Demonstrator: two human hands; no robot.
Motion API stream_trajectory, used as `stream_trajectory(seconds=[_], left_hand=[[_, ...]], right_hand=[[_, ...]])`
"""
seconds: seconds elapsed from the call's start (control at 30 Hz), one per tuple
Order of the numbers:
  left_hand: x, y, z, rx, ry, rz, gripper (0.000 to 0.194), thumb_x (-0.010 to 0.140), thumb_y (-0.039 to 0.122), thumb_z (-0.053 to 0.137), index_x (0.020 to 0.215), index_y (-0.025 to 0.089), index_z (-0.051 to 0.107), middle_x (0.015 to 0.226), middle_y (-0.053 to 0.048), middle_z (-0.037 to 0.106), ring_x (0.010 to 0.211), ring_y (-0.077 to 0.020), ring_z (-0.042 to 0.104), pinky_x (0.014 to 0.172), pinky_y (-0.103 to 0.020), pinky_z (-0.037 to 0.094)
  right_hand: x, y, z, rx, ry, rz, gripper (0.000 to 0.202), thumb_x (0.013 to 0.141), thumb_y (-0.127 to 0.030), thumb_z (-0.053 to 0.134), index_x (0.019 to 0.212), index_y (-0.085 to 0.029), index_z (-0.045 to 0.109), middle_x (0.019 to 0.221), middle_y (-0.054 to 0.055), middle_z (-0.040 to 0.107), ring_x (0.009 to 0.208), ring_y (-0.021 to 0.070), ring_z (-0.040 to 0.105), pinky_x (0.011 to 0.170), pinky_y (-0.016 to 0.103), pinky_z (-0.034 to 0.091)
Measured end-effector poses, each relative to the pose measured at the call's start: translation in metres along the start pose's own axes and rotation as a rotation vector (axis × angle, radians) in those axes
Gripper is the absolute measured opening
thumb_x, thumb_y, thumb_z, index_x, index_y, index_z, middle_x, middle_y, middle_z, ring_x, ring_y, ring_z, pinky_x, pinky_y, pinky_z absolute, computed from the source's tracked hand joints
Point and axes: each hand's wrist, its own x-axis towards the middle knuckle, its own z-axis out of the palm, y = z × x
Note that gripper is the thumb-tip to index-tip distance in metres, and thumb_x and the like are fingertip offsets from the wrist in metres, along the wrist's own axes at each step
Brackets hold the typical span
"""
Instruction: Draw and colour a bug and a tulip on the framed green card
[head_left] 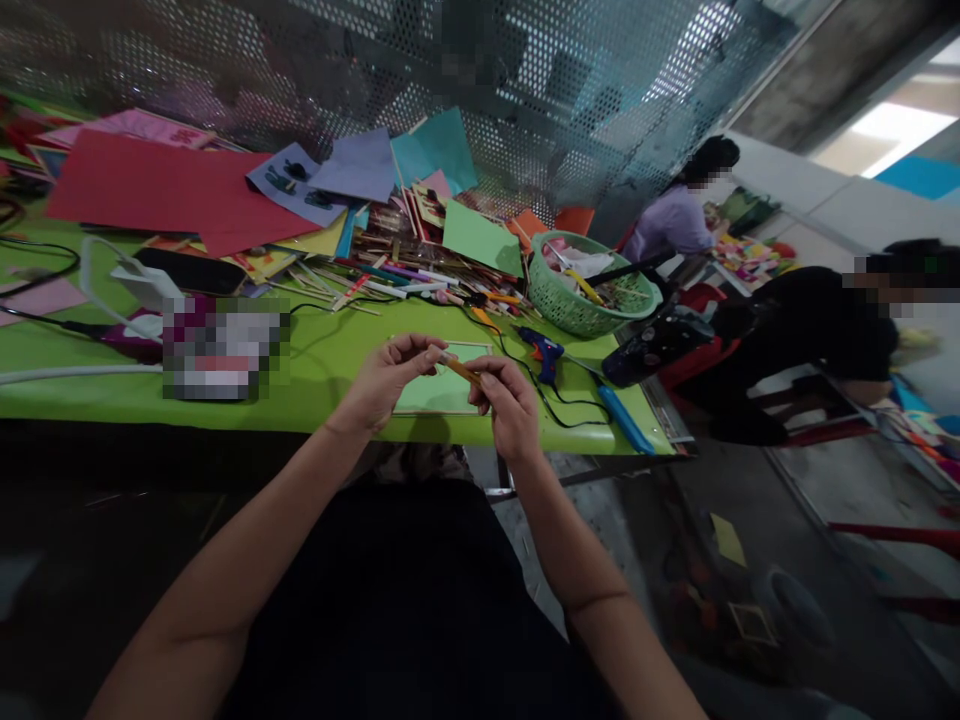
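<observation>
A slim orange pen-like stick [461, 370] with a paler end is held in front of me, slanting down to the right. My left hand [401, 370] pinches its pale upper end between thumb and fingertips. Around the lower part of the stick, the fingers of my right hand [508, 395] are closed. Beneath both hands a pale green card [427, 398] with a thin light-coloured strip along its edge lies on the table, partly covered by them. The exact kind of stick is too small to make out.
On the green-covered table [337, 400] lie a blue glue gun [541, 352] with a black cord, a blue tool [626, 418], a green basket [581, 310], a red paper sheet [157, 190], several sticks and markers, and a pixelated object [225, 350]. Two people sit at the right.
</observation>
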Motion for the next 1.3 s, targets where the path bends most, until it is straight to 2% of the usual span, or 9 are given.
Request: stream_trajectory(seconds=[0.23,0.43,0.57,0.77,0.93,1.07,1.2,1.3], left_hand=[[0.002,0.004,-0.003,-0.023,-0.009,-0.028,0.022,0.072,0.033,0.084,0.089,0.020,0.077,0.084,0.000,0.073,0.070,-0.0088,0.058,0.068,-0.020,0.045],[0.006,0.016,-0.005,-0.041,-0.017,-0.074,0.043,0.075,0.034,0.081,0.115,0.020,0.071,0.098,-0.005,0.077,0.072,-0.0095,0.060,0.071,-0.022,0.046],[0.010,0.021,-0.014,0.033,0.001,-0.037,0.039,0.076,0.035,0.080,0.110,0.019,0.074,0.098,-0.004,0.076,0.074,-0.0096,0.060,0.073,-0.021,0.046],[0.011,0.012,-0.016,0.186,-0.091,-0.016,0.036,0.081,0.039,0.075,0.112,0.021,0.075,0.098,-0.004,0.073,0.080,-0.0131,0.060,0.077,-0.025,0.048],[0.012,0.001,-0.016,0.183,-0.099,-0.011,0.029,0.080,0.039,0.077,0.102,0.020,0.076,0.091,-0.003,0.072,0.078,-0.0127,0.060,0.073,-0.024,0.046],[0.010,0.001,-0.017,0.183,-0.114,-0.007,0.028,0.080,0.041,0.076,0.099,0.021,0.075,0.087,-0.002,0.071,0.078,-0.0125,0.060,0.072,-0.024,0.045],[0.010,0.005,-0.019,0.202,-0.077,0.003,0.031,0.078,0.043,0.077,0.097,0.019,0.075,0.086,-0.003,0.072,0.078,-0.0144,0.062,0.072,-0.026,0.046],[0.013,0.008,-0.023,0.253,-0.067,0.009,0.035,0.076,0.046,0.077,0.098,0.019,0.075,0.087,-0.004,0.074,0.078,-0.0157,0.063,0.071,-0.027,0.046]], right_hand=[[0.006,0.001,-0.002,0.040,-0.058,0.021,0.018,0.094,-0.032,0.059,0.106,-0.024,0.069,0.072,-0.002,0.060,0.062,0.0102,0.051,0.054,0.022,0.040],[0.011,0.001,-0.002,0.060,-0.058,0.013,0.018,0.092,-0.031,0.062,0.107,-0.024,0.069,0.078,-0.001,0.063,0.064,0.0095,0.053,0.054,0.021,0.041],[0.016,0.002,-0.005,0.040,-0.040,0.004,0.018,0.091,-0.031,0.062,0.106,-0.023,0.069,0.076,-0.001,0.063,0.062,0.0091,0.051,0.053,0.021,0.040],[0.018,0.003,-0.003,0.013,-0.063,0.040,0.018,0.090,-0.033,0.063,0.105,-0.024,0.069,0.075,-0.001,0.063,0.063,0.0104,0.053,0.054,0.022,0.041],[0.016,0.004,-0.002,0.070,-0.059,0.060,0.017,0.090,-0.032,0.063,0.103,-0.023,0.070,0.076,0.000,0.064,0.063,0.0107,0.054,0.054,0.022,0.042],[0.016,0.005,-0.003,0.065,-0.060,0.072,0.018,0.089,-0.033,0.064,0.104,-0.023,0.069,0.076,0.000,0.064,0.064,0.0115,0.055,0.054,0.023,0.043],[0.019,0.009,-0.005,0.007,-0.069,0.065,0.021,0.086,-0.034,0.068,0.104,-0.024,0.069,0.081,0.000,0.065,0.069,0.0125,0.058,0.057,0.024,0.045],[0.027,0.013,-0.010,-0.122,-0.083,0.049,0.022,0.085,-0.034,0.069,0.104,-0.023,0.068,0.084,0.001,0.066,0.074,0.0136,0.060,0.062,0.025,0.047]])
